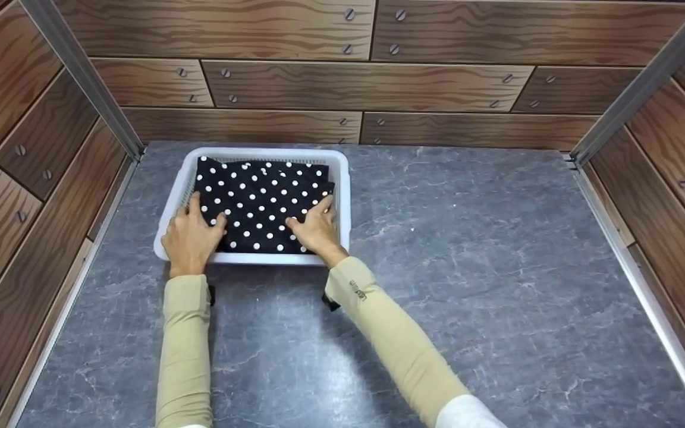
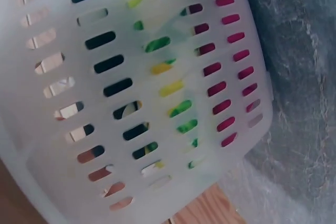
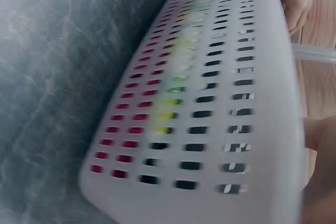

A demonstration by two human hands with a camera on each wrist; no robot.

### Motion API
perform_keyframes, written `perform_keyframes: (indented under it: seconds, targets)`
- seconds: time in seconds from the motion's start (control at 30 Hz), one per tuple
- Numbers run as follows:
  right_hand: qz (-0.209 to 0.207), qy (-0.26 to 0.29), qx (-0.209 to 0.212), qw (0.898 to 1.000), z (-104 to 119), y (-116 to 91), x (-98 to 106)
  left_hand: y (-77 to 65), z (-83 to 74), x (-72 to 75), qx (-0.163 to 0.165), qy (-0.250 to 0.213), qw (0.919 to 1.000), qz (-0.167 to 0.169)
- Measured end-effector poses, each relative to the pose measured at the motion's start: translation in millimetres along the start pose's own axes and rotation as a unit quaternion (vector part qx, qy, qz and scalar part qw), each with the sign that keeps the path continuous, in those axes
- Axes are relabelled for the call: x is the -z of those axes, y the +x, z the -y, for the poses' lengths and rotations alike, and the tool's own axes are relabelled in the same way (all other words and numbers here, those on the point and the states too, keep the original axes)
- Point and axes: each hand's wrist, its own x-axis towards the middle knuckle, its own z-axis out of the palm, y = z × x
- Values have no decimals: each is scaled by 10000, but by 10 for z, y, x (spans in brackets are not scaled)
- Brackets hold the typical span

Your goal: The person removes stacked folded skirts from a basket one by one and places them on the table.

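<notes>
Fingers (image 1: 194,206) spread, nothing pinched that I can see, the left hand (image 1: 188,235) and right hand (image 1: 317,230) resting on black polka-dot cloth (image 1: 253,208); the right hand's outer fingers are hidden, can't tell. It's lying folded inside the white slotted plastic basket (image 1: 271,259). Soft, light, floppy, I'd judge: 2 hands at opposite edges should suit it. The basket looks smooth, slightly springy, best taken by its broad rim (image 1: 259,153). Magenta, green and yellow patches (image 2: 217,88) show through the slots. Outside, grey marble-patterned tabletop (image 1: 467,267), then wood-print panels (image 1: 372,86).
</notes>
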Motion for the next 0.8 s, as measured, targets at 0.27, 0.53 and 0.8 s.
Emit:
perform_keyframes:
  seconds: [0.27,0.53,0.8]
  targets:
    - [47,172,-123,9998,-58,65,-10,59,7,-10,231,-402,9986,264]
    - [150,741,-113,9971,-93,88,28,121,19,-4,507,-600,9943,720]
    - [143,2127,82,9770,-136,169,72,209,84,40,358,-981,9881,1130]
